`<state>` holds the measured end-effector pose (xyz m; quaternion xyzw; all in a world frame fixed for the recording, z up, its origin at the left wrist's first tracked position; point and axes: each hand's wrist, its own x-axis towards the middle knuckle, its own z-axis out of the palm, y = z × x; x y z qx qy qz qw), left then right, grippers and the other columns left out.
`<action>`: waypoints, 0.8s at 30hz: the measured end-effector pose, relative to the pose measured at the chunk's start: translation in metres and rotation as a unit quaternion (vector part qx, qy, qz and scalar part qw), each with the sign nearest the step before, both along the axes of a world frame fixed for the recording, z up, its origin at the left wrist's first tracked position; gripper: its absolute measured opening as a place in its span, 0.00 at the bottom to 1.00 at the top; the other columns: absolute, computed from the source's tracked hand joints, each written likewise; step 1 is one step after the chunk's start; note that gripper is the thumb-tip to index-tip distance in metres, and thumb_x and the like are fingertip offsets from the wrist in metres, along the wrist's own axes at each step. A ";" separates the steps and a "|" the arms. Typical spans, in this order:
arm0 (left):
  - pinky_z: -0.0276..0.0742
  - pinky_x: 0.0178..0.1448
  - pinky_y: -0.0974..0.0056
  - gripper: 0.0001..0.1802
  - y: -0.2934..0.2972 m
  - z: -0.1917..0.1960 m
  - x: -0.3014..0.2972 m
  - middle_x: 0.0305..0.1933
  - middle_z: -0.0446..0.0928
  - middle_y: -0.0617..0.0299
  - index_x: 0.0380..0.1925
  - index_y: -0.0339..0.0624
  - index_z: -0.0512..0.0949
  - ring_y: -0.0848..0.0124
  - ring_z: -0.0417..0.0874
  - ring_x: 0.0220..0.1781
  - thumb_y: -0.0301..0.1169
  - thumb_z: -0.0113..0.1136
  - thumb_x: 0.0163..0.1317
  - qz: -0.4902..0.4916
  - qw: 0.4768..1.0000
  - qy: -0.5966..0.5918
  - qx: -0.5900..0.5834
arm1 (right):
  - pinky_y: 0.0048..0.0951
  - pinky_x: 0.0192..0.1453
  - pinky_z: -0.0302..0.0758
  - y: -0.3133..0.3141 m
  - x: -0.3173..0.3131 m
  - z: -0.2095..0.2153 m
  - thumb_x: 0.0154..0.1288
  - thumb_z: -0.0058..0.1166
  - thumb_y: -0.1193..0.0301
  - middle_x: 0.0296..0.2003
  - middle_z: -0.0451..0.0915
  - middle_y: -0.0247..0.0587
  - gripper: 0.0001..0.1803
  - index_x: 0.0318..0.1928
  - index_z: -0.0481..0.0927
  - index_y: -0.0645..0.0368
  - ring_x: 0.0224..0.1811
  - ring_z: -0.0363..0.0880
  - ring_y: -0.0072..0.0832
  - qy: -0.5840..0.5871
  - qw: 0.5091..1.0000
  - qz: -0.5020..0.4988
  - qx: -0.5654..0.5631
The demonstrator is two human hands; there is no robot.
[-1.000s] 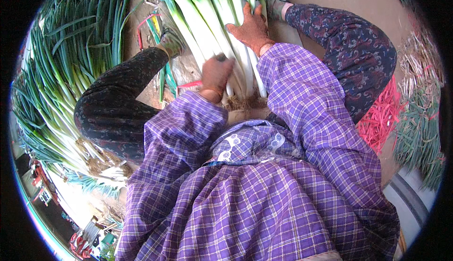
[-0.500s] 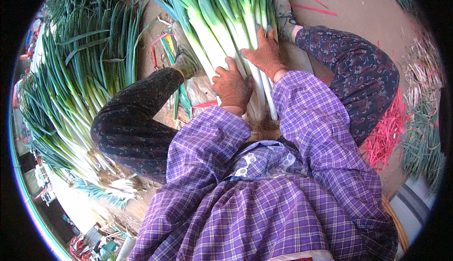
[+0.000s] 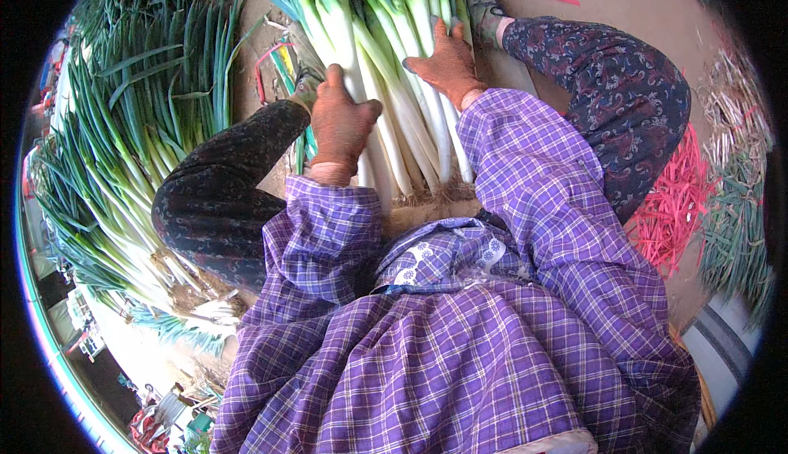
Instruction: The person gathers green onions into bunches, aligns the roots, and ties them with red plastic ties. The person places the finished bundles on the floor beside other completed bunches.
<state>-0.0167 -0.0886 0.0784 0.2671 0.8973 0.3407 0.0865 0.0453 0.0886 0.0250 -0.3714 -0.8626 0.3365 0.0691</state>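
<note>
A thick pile of long green onions lies between my legs, white stalks and roots toward me, green leaves away. My left hand, in an orange-brown glove, rests along the pile's left edge. Its index finger points away from me and its thumb stands apart to the right; the other fingers are partly hidden. On the right part of the pile lies my right hand, gloved alike, fingers stretched over the stalks and thumb out to the left.
Another large heap of green onions lies left of my left leg. Red plastic strips are piled beyond my right knee. Farther right are thin dried stalks and a heap of green leaves.
My left hand has shifted left from the middle of the stalks to the pile's left edge, uncovering white stalks and roots. The right hand stays on the right part of the pile.
</note>
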 end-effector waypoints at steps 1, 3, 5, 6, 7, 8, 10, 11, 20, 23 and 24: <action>0.77 0.43 0.52 0.28 0.003 -0.011 0.006 0.35 0.76 0.46 0.43 0.40 0.66 0.48 0.81 0.38 0.28 0.67 0.39 -0.022 0.999 0.030 -0.038 | 0.44 0.69 0.57 -0.009 -0.004 0.002 0.46 0.62 0.52 0.67 0.46 0.72 0.53 0.68 0.53 0.63 0.68 0.52 0.61 -0.008 1.000 -0.014 -0.005; 0.74 0.48 0.46 0.36 0.012 -0.045 0.026 0.38 0.74 0.40 0.50 0.43 0.64 0.41 0.77 0.44 0.33 0.70 0.40 -0.028 0.995 -0.038 -0.083 | 0.57 0.66 0.55 -0.035 -0.009 0.008 0.48 0.60 0.53 0.67 0.44 0.68 0.50 0.68 0.53 0.61 0.66 0.52 0.66 -0.006 1.000 0.008 0.027; 0.76 0.45 0.46 0.38 0.020 -0.035 0.028 0.41 0.72 0.37 0.55 0.45 0.63 0.40 0.78 0.42 0.37 0.68 0.43 -0.034 0.987 -0.013 -0.159 | 0.66 0.63 0.55 -0.042 -0.006 0.003 0.49 0.60 0.51 0.67 0.43 0.66 0.50 0.68 0.54 0.62 0.64 0.51 0.67 0.003 0.999 0.021 0.038; 0.77 0.45 0.46 0.36 0.020 -0.034 0.027 0.42 0.72 0.37 0.55 0.44 0.65 0.41 0.79 0.41 0.37 0.68 0.44 -0.048 0.987 -0.021 -0.154 | 0.66 0.62 0.55 -0.041 -0.006 0.002 0.49 0.60 0.50 0.67 0.43 0.66 0.51 0.68 0.54 0.62 0.64 0.52 0.67 -0.005 0.999 0.008 0.039; 0.77 0.45 0.47 0.36 0.019 -0.036 0.025 0.42 0.73 0.37 0.55 0.43 0.65 0.41 0.79 0.42 0.38 0.68 0.44 -0.073 0.986 -0.030 -0.149 | 0.66 0.62 0.55 -0.040 -0.005 0.001 0.48 0.60 0.49 0.67 0.43 0.66 0.52 0.68 0.54 0.62 0.64 0.52 0.67 -0.012 0.999 -0.005 0.040; 0.77 0.45 0.48 0.36 0.018 -0.038 0.022 0.42 0.73 0.37 0.55 0.43 0.65 0.42 0.79 0.43 0.39 0.68 0.44 -0.096 0.984 -0.039 -0.144 | 0.67 0.62 0.55 -0.040 -0.005 0.001 0.48 0.61 0.48 0.67 0.44 0.66 0.52 0.68 0.53 0.62 0.63 0.53 0.67 -0.019 0.999 -0.016 0.041; 0.77 0.45 0.50 0.35 0.011 -0.035 0.012 0.42 0.75 0.37 0.54 0.42 0.67 0.44 0.80 0.43 0.41 0.68 0.45 -0.119 0.981 -0.089 -0.127 | 0.66 0.62 0.54 -0.039 -0.002 0.000 0.47 0.61 0.45 0.68 0.43 0.66 0.55 0.68 0.52 0.62 0.64 0.53 0.67 -0.036 0.997 -0.015 0.063; 0.77 0.44 0.51 0.34 0.011 -0.033 0.001 0.41 0.77 0.38 0.53 0.42 0.68 0.45 0.80 0.43 0.42 0.68 0.46 -0.122 0.977 -0.133 -0.113 | 0.66 0.62 0.54 -0.039 -0.003 -0.002 0.47 0.61 0.43 0.68 0.44 0.66 0.55 0.68 0.53 0.62 0.64 0.53 0.67 -0.034 0.996 -0.019 0.074; 0.76 0.41 0.58 0.21 -0.031 -0.127 -0.095 0.31 0.80 0.55 0.36 0.36 0.77 0.56 0.81 0.33 0.46 0.50 0.66 0.315 0.833 -0.318 0.325 | 0.66 0.63 0.50 -0.035 -0.006 -0.009 0.44 0.59 0.39 0.67 0.45 0.66 0.57 0.68 0.54 0.60 0.64 0.54 0.65 -0.011 0.996 0.005 0.088; 0.70 0.58 0.55 0.31 -0.003 -0.113 -0.064 0.50 0.73 0.48 0.51 0.32 0.69 0.54 0.74 0.53 0.54 0.44 0.67 0.272 0.825 -0.372 0.328 | 0.66 0.63 0.49 -0.030 -0.001 -0.018 0.44 0.60 0.40 0.67 0.46 0.67 0.56 0.68 0.56 0.60 0.63 0.53 0.66 0.030 0.995 0.012 0.093; 0.67 0.62 0.52 0.35 0.008 -0.117 -0.053 0.56 0.69 0.43 0.55 0.29 0.65 0.52 0.70 0.58 0.55 0.44 0.66 0.249 0.836 -0.351 0.339 | 0.66 0.62 0.49 -0.038 -0.002 -0.015 0.45 0.60 0.41 0.66 0.47 0.68 0.55 0.68 0.56 0.60 0.63 0.53 0.66 0.050 0.995 0.002 0.088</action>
